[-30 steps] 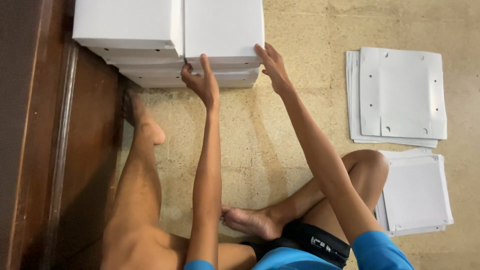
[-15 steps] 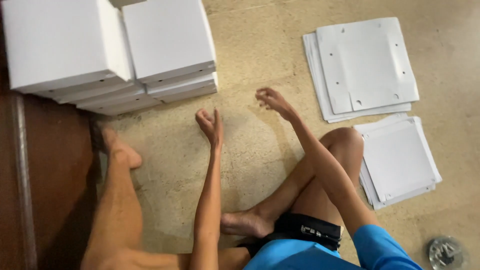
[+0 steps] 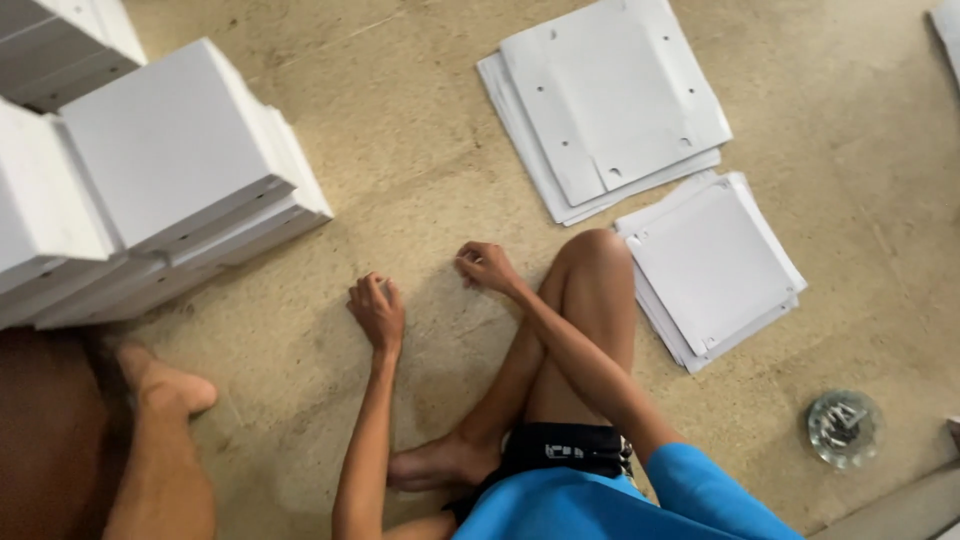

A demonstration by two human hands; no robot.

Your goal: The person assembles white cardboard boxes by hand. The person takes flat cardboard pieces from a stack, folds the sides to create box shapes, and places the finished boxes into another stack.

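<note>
I sit on a beige floor with my legs crossed. My left hand point(image 3: 377, 311) hovers low over the floor in front of me, fingers curled loosely, holding nothing. My right hand point(image 3: 485, 266) is a little to its right, just left of my raised knee point(image 3: 596, 262), fingers curled in and empty. Stacks of folded white boxes point(image 3: 170, 175) stand at the upper left, apart from both hands. Two piles of flat white cardboard sheets lie to the right: a larger pile point(image 3: 610, 105) further away and a smaller one point(image 3: 712, 263) beside my knee.
A dark wooden surface point(image 3: 45, 430) runs along the lower left by my left foot point(image 3: 165, 385). A small round glass dish point(image 3: 843, 427) sits on the floor at the lower right. Another white sheet edge point(image 3: 948, 25) shows at the top right corner.
Both hands have left the stacked white boxes and drawn back down toward the floor. My view has swung right, bringing the flat sheet piles closer to centre.
</note>
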